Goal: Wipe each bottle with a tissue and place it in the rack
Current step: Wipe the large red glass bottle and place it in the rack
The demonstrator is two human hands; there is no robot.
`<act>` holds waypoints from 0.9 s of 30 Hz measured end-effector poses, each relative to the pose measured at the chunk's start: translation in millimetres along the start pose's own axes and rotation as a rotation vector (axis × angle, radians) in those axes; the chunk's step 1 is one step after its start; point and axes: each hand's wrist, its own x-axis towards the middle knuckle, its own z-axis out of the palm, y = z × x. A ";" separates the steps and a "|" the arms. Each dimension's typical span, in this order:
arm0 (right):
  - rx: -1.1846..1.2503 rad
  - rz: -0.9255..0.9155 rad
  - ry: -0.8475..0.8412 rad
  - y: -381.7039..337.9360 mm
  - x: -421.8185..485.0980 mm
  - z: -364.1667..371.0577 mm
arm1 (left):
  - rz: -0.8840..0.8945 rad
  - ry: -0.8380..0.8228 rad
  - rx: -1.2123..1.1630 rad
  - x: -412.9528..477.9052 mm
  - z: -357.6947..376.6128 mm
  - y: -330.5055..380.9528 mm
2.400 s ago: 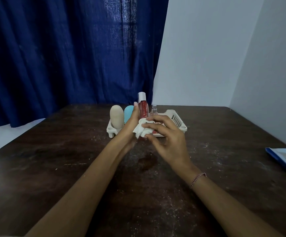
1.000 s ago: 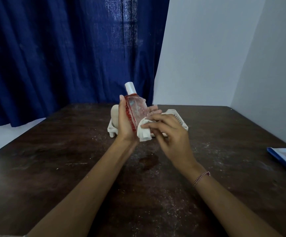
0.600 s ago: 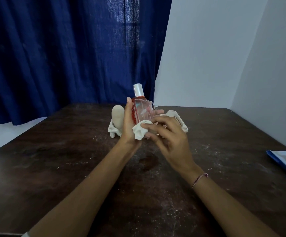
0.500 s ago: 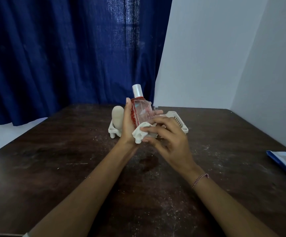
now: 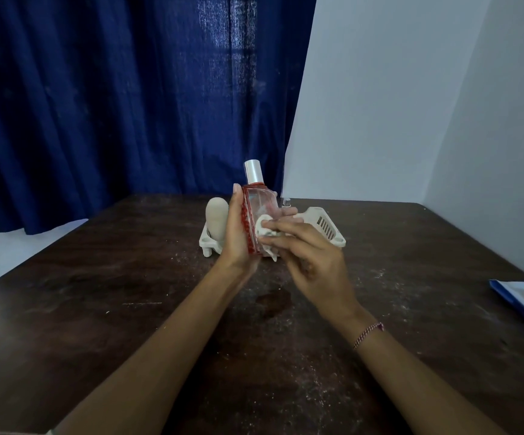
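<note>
Mid-wipe on the bottle (image 5: 261,208), not racked yet

It's held upright just in front of the rack (image 5: 325,227), left hand (image 5: 238,241) gripping its side, right hand (image 5: 314,262) pinching the tissue (image 5: 263,223) against the front face. Tissue's slid up from the base since half a second ago, so I reckon this wipe's nearly done and racking comes next.

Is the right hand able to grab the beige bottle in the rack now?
Probably not: the right hand holds a tissue against the red bottle, and the left hand gripping that bottle blocks the beige bottle.
</note>
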 end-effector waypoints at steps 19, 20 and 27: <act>-0.031 -0.087 -0.082 2.0 -3.2 4.1 | -0.062 -0.033 0.038 -1.9 -1.3 -2.5; -0.030 -0.096 -0.088 3.0 -3.5 3.9 | -0.064 -0.042 0.040 -0.6 -1.7 -1.2; -0.113 0.088 0.075 10.6 -0.7 -4.1 | -0.104 -0.083 0.108 -1.8 0.6 -5.2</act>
